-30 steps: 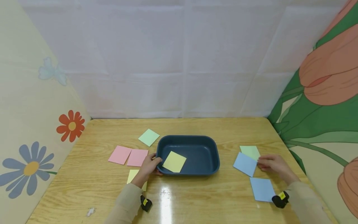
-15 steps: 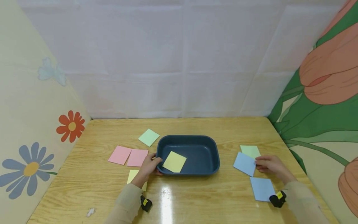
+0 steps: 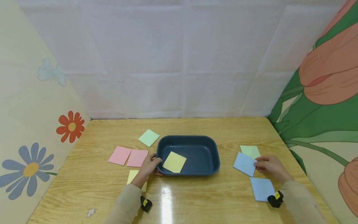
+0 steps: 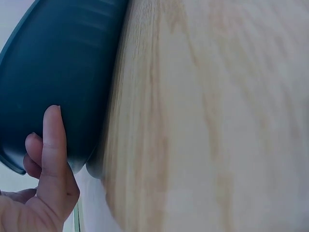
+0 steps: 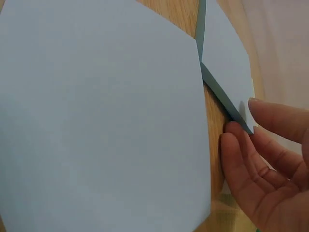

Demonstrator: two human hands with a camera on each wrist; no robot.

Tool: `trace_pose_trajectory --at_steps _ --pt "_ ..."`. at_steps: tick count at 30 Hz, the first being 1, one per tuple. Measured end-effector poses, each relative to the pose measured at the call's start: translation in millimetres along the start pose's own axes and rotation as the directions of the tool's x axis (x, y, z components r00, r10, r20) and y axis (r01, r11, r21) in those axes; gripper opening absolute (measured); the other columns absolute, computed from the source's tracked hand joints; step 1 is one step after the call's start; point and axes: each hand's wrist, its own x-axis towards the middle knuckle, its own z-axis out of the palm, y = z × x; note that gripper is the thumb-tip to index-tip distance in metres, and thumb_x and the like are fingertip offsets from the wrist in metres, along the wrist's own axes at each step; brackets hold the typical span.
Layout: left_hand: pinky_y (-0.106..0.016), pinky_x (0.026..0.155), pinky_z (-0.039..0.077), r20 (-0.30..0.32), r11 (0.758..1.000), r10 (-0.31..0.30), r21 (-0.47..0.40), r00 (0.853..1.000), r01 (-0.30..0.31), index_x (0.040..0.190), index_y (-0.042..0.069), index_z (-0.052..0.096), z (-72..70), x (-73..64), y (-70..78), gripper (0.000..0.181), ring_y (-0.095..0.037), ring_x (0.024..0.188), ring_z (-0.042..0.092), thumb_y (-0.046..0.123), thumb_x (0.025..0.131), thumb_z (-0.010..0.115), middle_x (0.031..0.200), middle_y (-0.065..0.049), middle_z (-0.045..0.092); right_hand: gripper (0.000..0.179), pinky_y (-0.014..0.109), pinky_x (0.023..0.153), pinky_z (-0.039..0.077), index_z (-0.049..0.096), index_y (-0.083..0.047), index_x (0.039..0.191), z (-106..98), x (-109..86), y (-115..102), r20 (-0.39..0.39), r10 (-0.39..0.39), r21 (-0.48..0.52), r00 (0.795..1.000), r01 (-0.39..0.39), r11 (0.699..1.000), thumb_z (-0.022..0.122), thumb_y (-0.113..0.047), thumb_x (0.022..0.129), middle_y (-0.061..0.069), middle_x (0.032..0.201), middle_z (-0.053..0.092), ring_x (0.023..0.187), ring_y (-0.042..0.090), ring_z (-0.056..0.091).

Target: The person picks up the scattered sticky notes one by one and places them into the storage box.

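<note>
With its thumb over the left rim and fingers outside, my left hand [image 3: 149,164] grips the dark blue tray [image 3: 199,158]. A yellow sticky note [image 3: 174,162] lies in that tray. Over on the right, my right hand [image 3: 271,165] pinches the right edge of a blue sticky note [image 3: 244,164], which overlaps a green sticky note [image 3: 250,151]. In the right wrist view, thumb and fingertips meet the corner of that blue note [image 5: 227,63]. A second blue sticky note [image 3: 262,189] lies nearer, below the right wrist.
Left of the tray lie two pink sticky notes [image 3: 119,155], a green one [image 3: 149,137] and a yellow one [image 3: 132,176] partly hidden by the left forearm. A white mark [image 3: 90,212] shows on the wooden table [image 3: 70,189]. Cloth walls [image 3: 181,62] stand behind and beside it.
My right hand has shifted slightly left, from beside the blue and green notes onto the blue note's edge. The left hand and the tray stay put.
</note>
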Motion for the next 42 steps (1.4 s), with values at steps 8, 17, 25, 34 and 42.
trace_pose_trajectory --at_steps 8,17,25,34,42 --pt "-0.039 0.051 0.057 0.008 1.000 0.009 -0.001 1.000 -0.009 0.123 -0.014 0.043 0.1 -1.5 1.0 0.042 -0.013 0.043 0.052 0.004 0.085 0.049 0.080 -0.026 0.059 0.037 0.027 0.059 0.054 0.049 0.019 0.104 5 -1.0 -6 -0.077 0.000 -0.099 0.997 -0.008 0.995 0.063 -0.005 0.080 0.015 0.084 0.059 0.068 0.015 0.058" --pt "-0.040 0.049 0.056 -0.008 1.000 0.008 -0.020 1.000 -0.008 0.123 -0.012 0.044 -3.2 13.7 -16.9 0.043 -0.016 0.043 0.053 0.006 0.085 0.051 0.078 -0.023 0.059 0.032 0.026 0.057 0.053 0.048 0.017 0.100 7 -0.2 -6 -0.103 -0.002 -0.129 0.995 -0.011 0.992 0.063 -0.003 0.079 0.018 0.083 0.058 0.066 0.015 0.058" --pt "-0.041 0.048 0.055 -0.055 1.000 0.000 -0.010 0.998 -0.001 0.121 -0.009 0.048 -2.1 20.9 -27.1 0.042 -0.018 0.043 0.055 0.007 0.083 0.053 0.075 -0.019 0.060 0.031 0.027 0.056 0.054 0.048 0.017 0.099 8 0.1 -3 -0.131 -0.023 -0.143 0.991 0.004 0.990 0.064 -0.001 0.079 0.020 0.084 0.057 0.066 0.016 0.059" --pt "-0.040 0.050 0.056 0.001 1.000 0.014 -0.005 1.000 -0.014 0.123 -0.015 0.042 0.0 0.6 -3.3 0.043 -0.015 0.043 0.054 0.004 0.085 0.049 0.077 -0.024 0.059 0.030 0.029 0.058 0.053 0.049 0.015 0.096 8 -2.8 -4 -0.137 -0.022 -0.124 0.990 0.005 0.992 0.064 -0.004 0.079 0.019 0.085 0.055 0.069 0.016 0.058" --pt "-0.039 0.049 0.056 0.009 1.000 0.018 -0.017 1.000 -0.018 0.124 -0.014 0.042 -2.0 4.8 -8.4 0.043 -0.014 0.042 0.053 0.004 0.085 0.049 0.077 -0.024 0.059 0.029 0.027 0.058 0.052 0.050 0.014 0.095 8 -2.1 -3 -0.149 -0.027 -0.120 0.989 0.009 0.993 0.064 -0.005 0.079 0.019 0.087 0.055 0.070 0.015 0.057"
